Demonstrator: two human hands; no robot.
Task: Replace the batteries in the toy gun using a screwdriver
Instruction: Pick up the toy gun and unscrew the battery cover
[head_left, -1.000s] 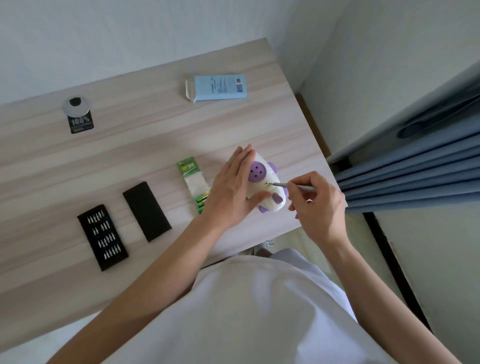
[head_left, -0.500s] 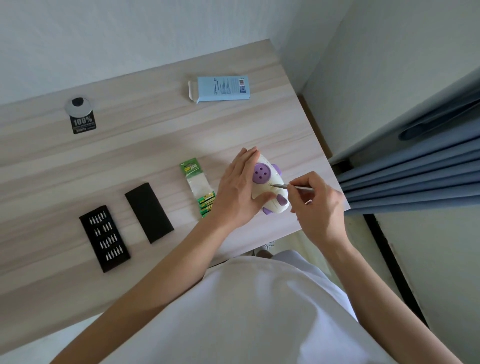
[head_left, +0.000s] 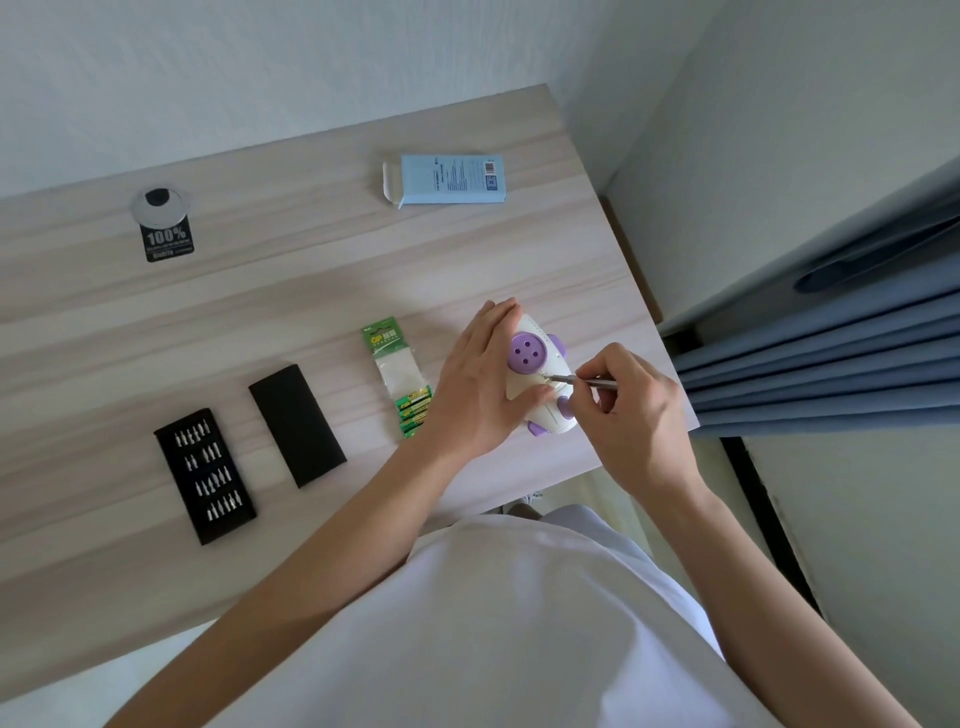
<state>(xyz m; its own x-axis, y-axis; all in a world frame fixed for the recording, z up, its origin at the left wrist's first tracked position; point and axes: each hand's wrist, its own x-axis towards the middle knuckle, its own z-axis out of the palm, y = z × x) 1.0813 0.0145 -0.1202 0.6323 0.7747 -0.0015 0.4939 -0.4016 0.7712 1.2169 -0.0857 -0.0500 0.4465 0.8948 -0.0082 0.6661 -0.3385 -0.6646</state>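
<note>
Bit tray (head_left: 205, 475) sat far left on the desk (head_left: 311, 291), with the black lid (head_left: 297, 425) just beside it. Next came the batteries (head_left: 413, 408) in their green pack, and a blue box (head_left: 447, 179) further back. My left hand (head_left: 478, 389) gripped the gun (head_left: 543, 410) near the desk's right edge, fingers along its side and thumb across the white body. My right hand (head_left: 634, 410) pinched the screwdriver (head_left: 605, 384), whose tip was touching the gun just under the purple dial.
</note>
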